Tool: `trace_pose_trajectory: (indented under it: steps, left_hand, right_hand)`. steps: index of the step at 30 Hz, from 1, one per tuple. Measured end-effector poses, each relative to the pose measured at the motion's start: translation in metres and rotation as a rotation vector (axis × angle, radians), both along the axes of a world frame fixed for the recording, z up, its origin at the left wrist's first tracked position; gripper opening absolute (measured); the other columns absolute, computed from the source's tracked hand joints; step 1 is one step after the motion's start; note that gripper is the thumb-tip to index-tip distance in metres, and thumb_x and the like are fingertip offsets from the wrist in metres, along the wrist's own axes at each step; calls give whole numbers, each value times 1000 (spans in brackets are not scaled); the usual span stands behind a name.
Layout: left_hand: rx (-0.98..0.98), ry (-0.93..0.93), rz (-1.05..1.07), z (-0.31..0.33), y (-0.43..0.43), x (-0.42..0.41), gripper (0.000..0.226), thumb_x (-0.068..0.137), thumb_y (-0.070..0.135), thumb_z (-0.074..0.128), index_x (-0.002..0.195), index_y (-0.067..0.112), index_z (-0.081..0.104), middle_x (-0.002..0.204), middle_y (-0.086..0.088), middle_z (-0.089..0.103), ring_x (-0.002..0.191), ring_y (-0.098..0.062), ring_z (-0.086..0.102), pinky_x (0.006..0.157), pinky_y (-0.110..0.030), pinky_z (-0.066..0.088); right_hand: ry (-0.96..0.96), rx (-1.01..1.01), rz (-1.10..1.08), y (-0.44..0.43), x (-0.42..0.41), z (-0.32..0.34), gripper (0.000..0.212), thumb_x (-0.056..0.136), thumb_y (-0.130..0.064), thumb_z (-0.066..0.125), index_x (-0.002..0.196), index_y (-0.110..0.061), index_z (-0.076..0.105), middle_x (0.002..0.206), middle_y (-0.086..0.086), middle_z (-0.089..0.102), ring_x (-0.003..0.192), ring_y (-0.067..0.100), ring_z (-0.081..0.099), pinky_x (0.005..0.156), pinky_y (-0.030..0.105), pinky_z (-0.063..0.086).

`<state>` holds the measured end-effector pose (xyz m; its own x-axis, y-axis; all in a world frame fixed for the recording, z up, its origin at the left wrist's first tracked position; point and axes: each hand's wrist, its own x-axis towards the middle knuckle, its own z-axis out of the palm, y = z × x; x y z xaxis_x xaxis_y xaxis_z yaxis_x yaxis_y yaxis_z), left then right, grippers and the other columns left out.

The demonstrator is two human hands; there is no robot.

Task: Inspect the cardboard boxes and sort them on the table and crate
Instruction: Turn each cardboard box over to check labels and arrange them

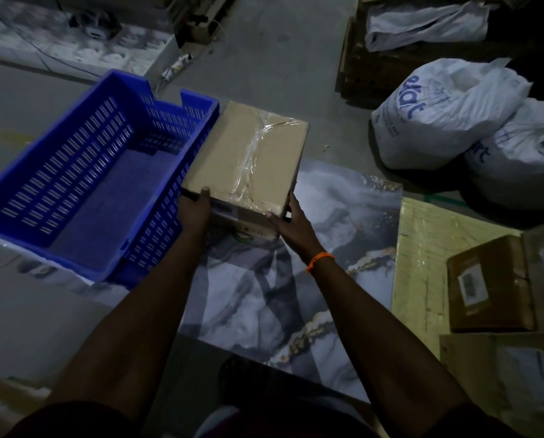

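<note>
Left hand (194,214), right hand (293,228) have grip clamped on cardboard box (251,153) over marbled table (343,222)

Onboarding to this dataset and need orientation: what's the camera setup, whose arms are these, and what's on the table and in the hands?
There is no robot here: a person works with bare hands. The single picture comes from a wide-angle camera worn on the head, looking down along both arms. The left hand and right hand each grip a near corner of a taped box. It is held just right of a blue crate, over the far edge of a marbled table. Further right, a labelled box lies on a yellowish surface. Two white bags sit on the floor beyond. An orange band circles the right wrist. The scene is dim, so the labels cannot be read.
</note>
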<state>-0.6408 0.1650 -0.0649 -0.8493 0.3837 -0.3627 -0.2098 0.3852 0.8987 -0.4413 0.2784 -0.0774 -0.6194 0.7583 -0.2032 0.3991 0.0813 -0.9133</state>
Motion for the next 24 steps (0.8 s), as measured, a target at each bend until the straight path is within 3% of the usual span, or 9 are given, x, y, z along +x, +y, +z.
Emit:
trace_pose_trajectory:
  steps: [4, 8, 12, 17, 20, 24]
  left_hand:
    - [-66, 176, -229, -4, -27, 22, 51, 96, 45, 54, 135, 12, 54, 129, -12, 62, 119, -27, 59, 104, -41, 47]
    - [-169, 445, -549, -7, -51, 54, 30, 101, 29, 55, 117, 5, 64, 116, -14, 68, 110, -29, 63, 90, -33, 46]
    - [-188, 634, -857, -15, -68, 100, 39, 98, 29, 59, 123, -1, 66, 119, -23, 68, 108, -37, 66, 91, -39, 51]
    - [-187, 609, -1288, -40, -67, 182, 47, 102, 36, 58, 138, 7, 59, 137, -16, 62, 127, -33, 56, 103, -37, 41]
    - [-132, 588, -1516, -44, -73, 245, 47, 100, 39, 59, 138, 11, 59, 137, -15, 61, 129, -33, 54, 105, -37, 40]
    - [-38, 594, -1730, -44, -90, 330, 64, 94, 54, 49, 131, 5, 64, 128, -17, 66, 121, -34, 60, 103, -35, 41]
  right_hand:
    - [-81, 54, 13, -1, 13, -1, 73, 101, -35, 67, 162, -23, 29, 152, 10, 53, 136, 26, 52, 104, 33, 47]
    - [-145, 47, 0, -24, 52, -14, 77, 101, -40, 64, 164, -21, 24, 157, 17, 45, 142, 32, 46, 113, 44, 42]
    - [-121, -47, -235, -66, 118, -31, 76, 98, -37, 69, 161, -20, 31, 147, 14, 53, 131, 31, 56, 106, 43, 50]
    - [-119, -84, -580, -135, 226, -32, 66, 98, -29, 72, 155, -20, 41, 126, 2, 62, 114, 19, 62, 92, 32, 51]
    - [-120, -91, -790, -189, 294, -22, 59, 96, -26, 73, 149, -20, 48, 118, -1, 66, 109, 20, 67, 91, 35, 55]
    - [-146, 4, -970, -256, 366, -5, 50, 96, -21, 73, 143, -20, 55, 111, -3, 70, 105, 10, 66, 86, 10, 48]
